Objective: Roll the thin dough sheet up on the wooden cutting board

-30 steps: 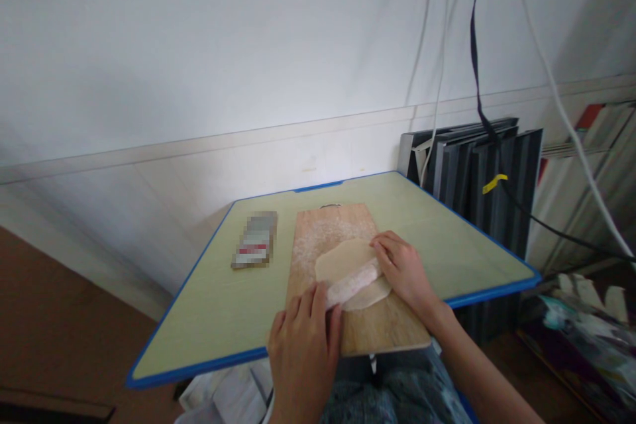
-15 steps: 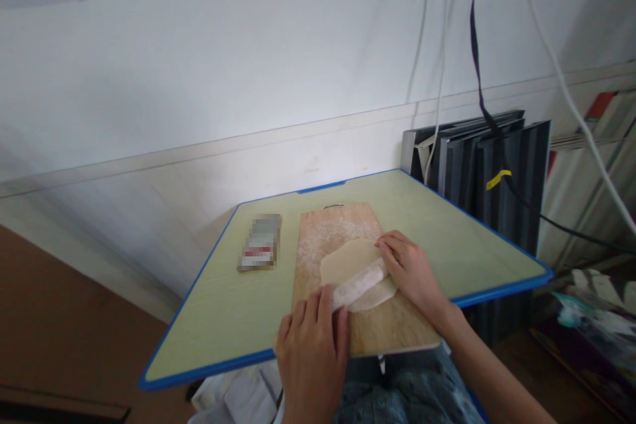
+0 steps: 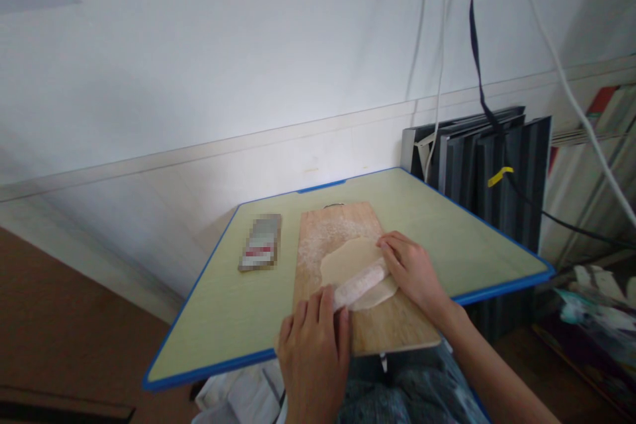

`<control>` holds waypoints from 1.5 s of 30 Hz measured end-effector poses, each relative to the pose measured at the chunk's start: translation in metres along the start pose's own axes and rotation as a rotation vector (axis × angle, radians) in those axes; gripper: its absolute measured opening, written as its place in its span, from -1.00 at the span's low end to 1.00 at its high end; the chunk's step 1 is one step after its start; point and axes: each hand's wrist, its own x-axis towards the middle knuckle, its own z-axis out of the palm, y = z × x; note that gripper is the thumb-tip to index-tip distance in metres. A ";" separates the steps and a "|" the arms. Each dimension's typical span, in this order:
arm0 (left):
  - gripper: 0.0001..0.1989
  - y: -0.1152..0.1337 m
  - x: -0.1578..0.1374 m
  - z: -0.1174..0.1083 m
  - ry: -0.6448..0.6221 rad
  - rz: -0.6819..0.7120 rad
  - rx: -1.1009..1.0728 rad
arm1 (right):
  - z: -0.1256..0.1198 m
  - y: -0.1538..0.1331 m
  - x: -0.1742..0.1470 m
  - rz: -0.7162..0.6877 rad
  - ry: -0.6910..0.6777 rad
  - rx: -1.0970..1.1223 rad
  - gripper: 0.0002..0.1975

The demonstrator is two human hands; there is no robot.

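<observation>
A flour-dusted rolling pin lies slantwise across a flat, rounded sheet of dough. My left hand covers the pin's near left end, its fingers curled over it. On the far right end, my right hand is closed round the pin, with fingertips close to the dough's edge. Both pin ends are hidden under the hands. Beneath the dough is a wooden cutting board, with white flour spread over its far part.
The board rests on a pale green table with a blue rim. A blurred-out packet lies left of the board. Dark folded panels lean against the wall at right, with cables hanging before them.
The view has shifted very slightly. Hands, rolling pin and dough keep nearly the same places on the board.
</observation>
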 end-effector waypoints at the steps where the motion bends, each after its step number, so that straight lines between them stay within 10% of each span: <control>1: -0.76 0.000 0.000 0.000 -0.004 -0.005 -0.002 | -0.001 0.000 -0.001 0.002 -0.005 -0.005 -0.71; 12: -0.72 -0.007 -0.001 -0.007 -0.142 0.032 -0.083 | -0.018 -0.013 -0.023 0.108 -0.083 -0.221 -0.61; 20: -0.70 0.001 0.011 -0.012 -0.237 -0.101 0.037 | 0.007 -0.014 0.051 -0.003 -0.388 -0.461 -0.59; 30: -0.66 -0.003 0.010 -0.014 -0.289 -0.099 -0.012 | -0.023 -0.011 -0.010 0.057 -0.277 -0.455 -0.58; 39: -0.69 -0.001 0.004 -0.015 -0.260 -0.131 0.017 | 0.009 -0.021 0.058 -0.132 -0.430 -0.540 -0.61; 45: -0.69 -0.005 0.006 -0.016 -0.271 -0.136 0.006 | -0.014 -0.018 0.015 -0.114 -0.375 -0.553 -0.55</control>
